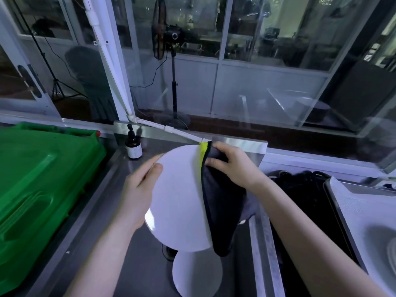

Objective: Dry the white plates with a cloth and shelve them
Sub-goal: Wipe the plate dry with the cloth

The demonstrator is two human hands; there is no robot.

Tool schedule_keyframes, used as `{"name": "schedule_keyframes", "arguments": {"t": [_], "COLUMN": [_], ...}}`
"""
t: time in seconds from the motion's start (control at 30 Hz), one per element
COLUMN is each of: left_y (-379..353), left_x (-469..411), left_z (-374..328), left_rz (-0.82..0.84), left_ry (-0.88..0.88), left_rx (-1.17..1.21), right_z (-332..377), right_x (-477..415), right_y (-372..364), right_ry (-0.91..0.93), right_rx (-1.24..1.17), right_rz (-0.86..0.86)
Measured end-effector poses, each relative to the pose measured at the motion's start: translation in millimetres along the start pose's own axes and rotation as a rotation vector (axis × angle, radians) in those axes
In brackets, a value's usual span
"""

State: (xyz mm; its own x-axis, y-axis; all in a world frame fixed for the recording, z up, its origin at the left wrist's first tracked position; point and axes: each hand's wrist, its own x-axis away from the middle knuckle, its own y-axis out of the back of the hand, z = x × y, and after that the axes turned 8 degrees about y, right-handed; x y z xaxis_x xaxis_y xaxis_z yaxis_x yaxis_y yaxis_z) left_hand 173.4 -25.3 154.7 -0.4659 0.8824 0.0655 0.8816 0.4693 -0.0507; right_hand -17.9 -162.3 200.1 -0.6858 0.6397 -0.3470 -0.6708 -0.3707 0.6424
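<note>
I hold a white plate (pixel 177 200) tilted over the steel sink. My left hand (pixel 139 189) grips its left rim, thumb on the face and fingers behind. My right hand (pixel 231 166) grips a dark grey cloth (pixel 220 209) with a yellow edge, folded over the plate's right rim. The cloth hangs down past the plate's lower edge. A second white plate (pixel 197 275) lies below in the sink basin (pixel 145 264), partly hidden by the held plate.
A green plastic bin (pixel 42 179) stands at the left of the sink. A brown pump bottle (pixel 134 146) sits at the sink's back corner. Black cables (pixel 300 189) fill the gap on the right, beside a steel tray (pixel 364 211) lined with white.
</note>
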Motion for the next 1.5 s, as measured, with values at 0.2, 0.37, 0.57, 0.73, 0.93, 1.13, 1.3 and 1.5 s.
{"name": "schedule_keyframes", "arguments": {"t": [0.2, 0.37, 0.57, 0.73, 0.93, 1.13, 1.3, 1.5], "left_y": [-21, -22, -7, -7, -25, -36, -8, 1], "left_x": [7, -5, -22, -28, 20, 24, -6, -14], "left_z": [8, 2, -30, -32, 25, 43, 14, -8], "left_rz": [-0.264, -0.172, 0.296, 0.171, -0.238, -0.236, -0.004, 0.265], "left_ry": [0.114, 0.142, 0.008, -0.057, 0.002, 0.084, 0.018, -0.075], "left_rx": [0.292, 0.124, -0.339, -0.38, 0.094, 0.208, -0.087, -0.294], "right_z": [-10, -16, -3, 3, -7, -13, -13, 0], "right_x": [60, 69, 39, 33, 55, 60, 47, 25], "right_y": [-47, -42, -2, -5, -23, -28, -14, 5], "right_ry": [-0.347, -0.398, -0.105, -0.056, -0.232, -0.245, -0.148, -0.021], "right_rx": [-0.43, -0.518, -0.164, -0.176, -0.289, -0.112, -0.119, -0.065], "right_rz": [-0.516, -0.589, -0.094, -0.108, -0.457, -0.422, -0.276, 0.018]}}
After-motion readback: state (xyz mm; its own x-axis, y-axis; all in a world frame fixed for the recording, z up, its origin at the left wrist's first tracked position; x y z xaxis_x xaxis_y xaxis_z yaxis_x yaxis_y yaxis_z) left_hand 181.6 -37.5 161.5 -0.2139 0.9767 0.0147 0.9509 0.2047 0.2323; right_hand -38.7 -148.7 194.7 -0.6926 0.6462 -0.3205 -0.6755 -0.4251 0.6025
